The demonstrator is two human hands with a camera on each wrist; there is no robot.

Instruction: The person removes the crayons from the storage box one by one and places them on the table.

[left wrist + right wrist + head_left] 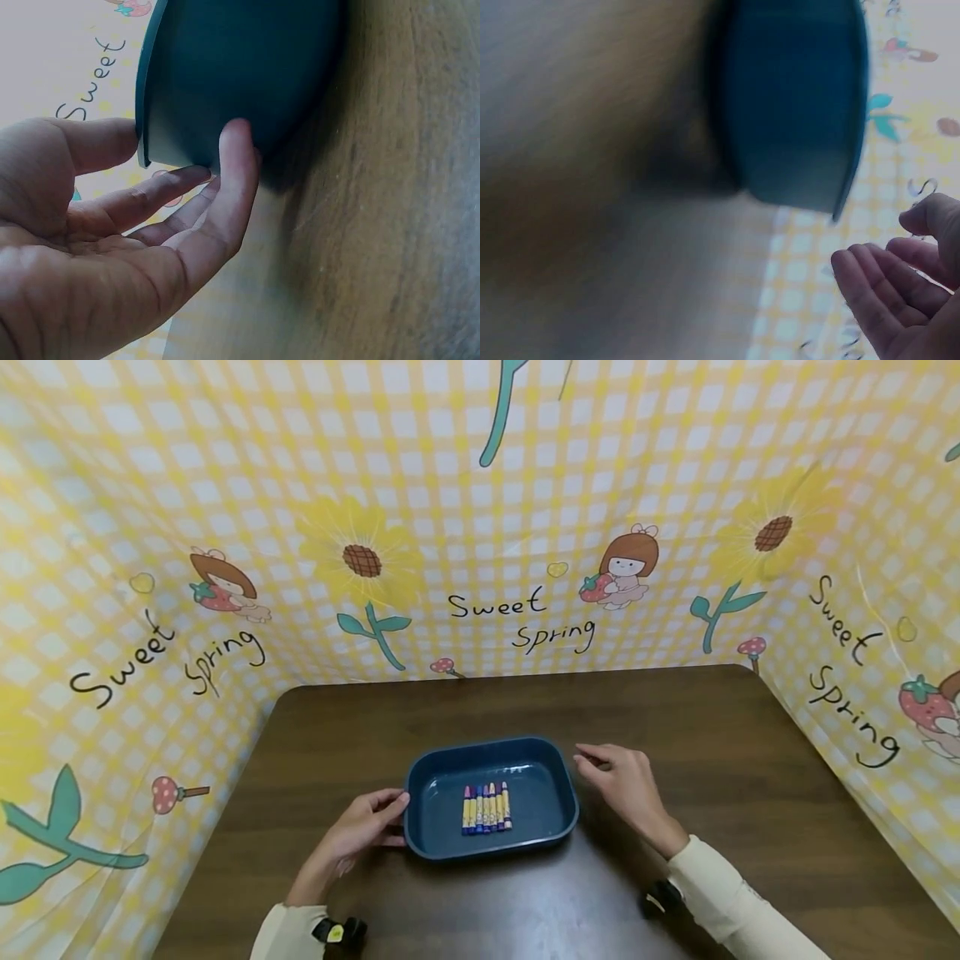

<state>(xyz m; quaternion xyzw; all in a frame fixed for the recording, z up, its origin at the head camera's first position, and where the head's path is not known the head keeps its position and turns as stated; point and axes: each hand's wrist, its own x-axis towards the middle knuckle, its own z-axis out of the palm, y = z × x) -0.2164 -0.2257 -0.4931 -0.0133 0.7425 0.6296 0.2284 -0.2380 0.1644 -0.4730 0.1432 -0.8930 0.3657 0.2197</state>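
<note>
A dark blue rectangular tray [491,852] with rounded corners sits on the brown table in the head view. A row of several crayons [487,810] in yellow wrappers, with purple, blue and pale tips, lies side by side in it. My left hand [365,820] holds the tray's left end, the thumb at its rim and the other fingers along its outer wall, as the left wrist view of the hand [142,232] also shows. To the right of the tray, my right hand [622,782] is apart from it, fingers loosely bent and holding nothing.
The brown wooden table [360,718] reaches around the tray on every side. A yellow checkered cloth [480,543] printed with flowers and lettering hangs behind and along both sides. Dark straps with small devices [339,932] sit on both wrists.
</note>
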